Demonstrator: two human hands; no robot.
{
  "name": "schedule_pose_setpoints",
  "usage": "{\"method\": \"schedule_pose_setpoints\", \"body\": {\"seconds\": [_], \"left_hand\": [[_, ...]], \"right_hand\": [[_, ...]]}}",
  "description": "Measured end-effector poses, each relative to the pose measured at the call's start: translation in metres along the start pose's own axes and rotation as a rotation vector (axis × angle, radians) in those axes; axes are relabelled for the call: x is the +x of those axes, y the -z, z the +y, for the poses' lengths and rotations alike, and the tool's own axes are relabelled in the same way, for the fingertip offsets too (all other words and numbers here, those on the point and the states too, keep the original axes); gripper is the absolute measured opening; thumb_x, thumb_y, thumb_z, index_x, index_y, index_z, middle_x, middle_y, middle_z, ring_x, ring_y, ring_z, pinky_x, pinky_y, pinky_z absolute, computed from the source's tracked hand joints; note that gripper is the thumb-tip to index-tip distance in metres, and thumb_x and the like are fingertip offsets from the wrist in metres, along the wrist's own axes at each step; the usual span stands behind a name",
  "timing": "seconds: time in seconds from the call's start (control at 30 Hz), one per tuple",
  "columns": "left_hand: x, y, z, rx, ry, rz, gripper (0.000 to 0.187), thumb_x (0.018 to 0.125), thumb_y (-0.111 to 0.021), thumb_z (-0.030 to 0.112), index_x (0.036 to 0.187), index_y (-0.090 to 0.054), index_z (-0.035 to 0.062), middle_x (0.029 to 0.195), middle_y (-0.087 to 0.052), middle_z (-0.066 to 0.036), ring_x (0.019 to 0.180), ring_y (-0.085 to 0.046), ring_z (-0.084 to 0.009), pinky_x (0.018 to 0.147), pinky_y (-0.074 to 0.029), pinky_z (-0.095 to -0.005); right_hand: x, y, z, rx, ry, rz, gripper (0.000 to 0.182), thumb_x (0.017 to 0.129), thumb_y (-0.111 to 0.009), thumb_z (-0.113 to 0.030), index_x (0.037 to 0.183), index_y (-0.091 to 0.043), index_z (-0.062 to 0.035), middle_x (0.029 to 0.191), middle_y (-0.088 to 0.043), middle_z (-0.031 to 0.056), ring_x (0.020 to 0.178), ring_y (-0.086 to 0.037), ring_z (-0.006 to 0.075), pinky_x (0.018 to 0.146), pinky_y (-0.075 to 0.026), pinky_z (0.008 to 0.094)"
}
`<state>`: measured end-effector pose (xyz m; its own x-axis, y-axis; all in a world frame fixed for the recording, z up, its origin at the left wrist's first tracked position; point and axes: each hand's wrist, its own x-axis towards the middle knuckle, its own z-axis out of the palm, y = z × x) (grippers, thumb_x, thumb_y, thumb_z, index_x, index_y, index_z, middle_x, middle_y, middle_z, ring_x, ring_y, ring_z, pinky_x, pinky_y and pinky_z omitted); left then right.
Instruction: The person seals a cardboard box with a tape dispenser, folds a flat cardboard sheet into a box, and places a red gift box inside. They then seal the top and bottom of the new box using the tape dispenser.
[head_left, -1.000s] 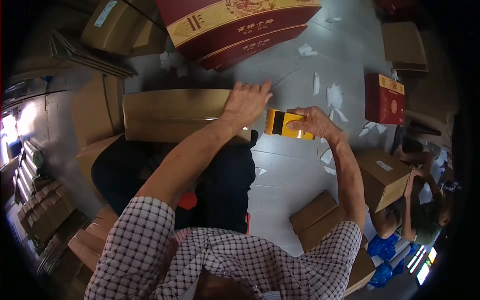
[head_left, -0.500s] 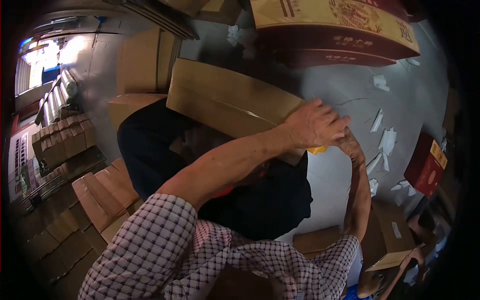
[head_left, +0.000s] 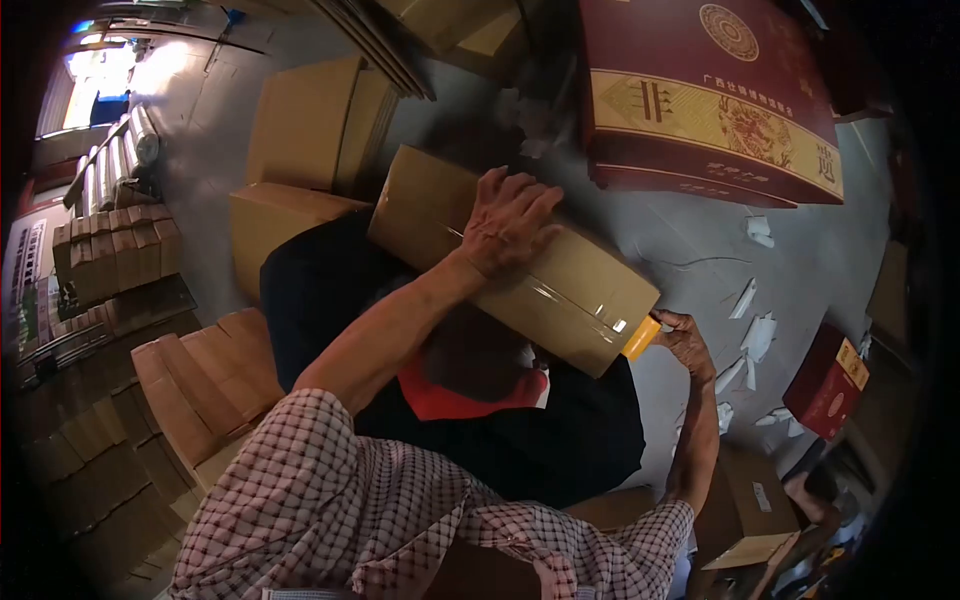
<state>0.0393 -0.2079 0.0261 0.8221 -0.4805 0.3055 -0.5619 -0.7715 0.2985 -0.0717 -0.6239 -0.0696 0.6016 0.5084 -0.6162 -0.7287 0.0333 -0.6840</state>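
Observation:
A long brown cardboard box (head_left: 585, 285) lies slanted across my lap, with shiny clear tape along its seam. My left hand (head_left: 508, 222) rests on its upper face, fingers spread and lying flat. At the box's right end, my right hand (head_left: 686, 345) grips a yellow-orange roll of packing tape (head_left: 641, 338) between thumb and fingers. The roll is against the end edge of the box. Part of it is hidden by the fingers.
Large dark-red and gold boxes (head_left: 715, 110) stand ahead on the right. Brown cartons (head_left: 300, 130) are at the left, with stacked flat cardboard (head_left: 110, 460) beyond. White paper scraps (head_left: 758, 338) litter the floor near a small red box (head_left: 826, 382). A carton (head_left: 745, 505) sits behind my right arm.
My left hand has moved from the box's right end, close to my right hand, leftward onto its upper face. More of the tape roll now shows. The view has shifted.

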Motion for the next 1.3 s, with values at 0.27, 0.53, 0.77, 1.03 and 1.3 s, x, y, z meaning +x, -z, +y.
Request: {"method": "schedule_pose_setpoints", "body": {"seconds": [0.27,0.53,0.77,1.03,1.3], "left_hand": [[-0.013,0.061,-0.075,0.398,0.419,0.116,0.051,0.096,-0.073,0.036,0.138,-0.060,0.0100,0.131,-0.067,-0.009,0.131,-0.058,-0.0340,0.116,-0.037,-0.0572],[-0.058,0.072,-0.213,-0.165,0.894,0.025,0.049,0.110,-0.055,0.047,0.131,-0.068,0.0055,0.113,-0.077,-0.020,0.107,-0.072,-0.0418,0.094,-0.054,-0.0479],[-0.102,0.073,-0.351,-0.775,1.278,0.134,0.052,0.108,-0.063,0.049,0.121,-0.075,-0.0001,0.109,-0.075,-0.004,0.099,-0.067,-0.0137,0.091,-0.053,-0.0295],[-0.099,0.034,-0.307,-1.454,1.384,0.185,0.058,0.109,-0.059,0.053,0.138,-0.062,0.0022,0.127,-0.066,-0.005,0.116,-0.060,-0.0148,0.102,-0.047,-0.0305],[-0.089,0.066,-0.118,-2.059,1.378,0.047,0.069,0.109,-0.055,0.056,0.154,-0.049,0.0044,0.146,-0.057,-0.006,0.132,-0.054,-0.0159,0.114,-0.041,-0.0314]], "right_hand": [[0.006,0.021,0.012,-0.226,0.086,0.038,0.056,0.085,-0.089,-0.006,0.138,-0.071,-0.0025,0.124,-0.078,0.0040,0.113,-0.069,0.0129,0.105,-0.054,0.0322],[-0.008,-0.056,-0.087,-0.667,0.174,0.092,0.059,0.079,-0.092,-0.014,0.133,-0.074,-0.0040,0.114,-0.080,0.0100,0.108,-0.072,0.0179,0.112,-0.048,0.0400],[0.032,-0.225,-0.222,-1.010,0.370,-0.043,0.069,0.095,-0.074,-0.057,0.125,-0.070,0.0057,0.089,-0.073,0.0230,0.084,-0.073,0.0383,0.071,-0.057,0.0426],[0.016,-0.303,-0.303,-1.031,0.265,0.026,0.062,0.098,-0.075,-0.050,0.125,-0.070,0.0055,0.073,-0.071,0.0196,0.069,-0.074,0.0364,0.063,-0.057,0.0422],[0.033,-0.360,-0.297,-1.238,-0.037,0.070,0.055,0.100,-0.071,-0.047,0.127,-0.071,0.0007,0.084,-0.072,0.0232,0.086,-0.075,0.0382,0.077,-0.057,0.0453]]}}
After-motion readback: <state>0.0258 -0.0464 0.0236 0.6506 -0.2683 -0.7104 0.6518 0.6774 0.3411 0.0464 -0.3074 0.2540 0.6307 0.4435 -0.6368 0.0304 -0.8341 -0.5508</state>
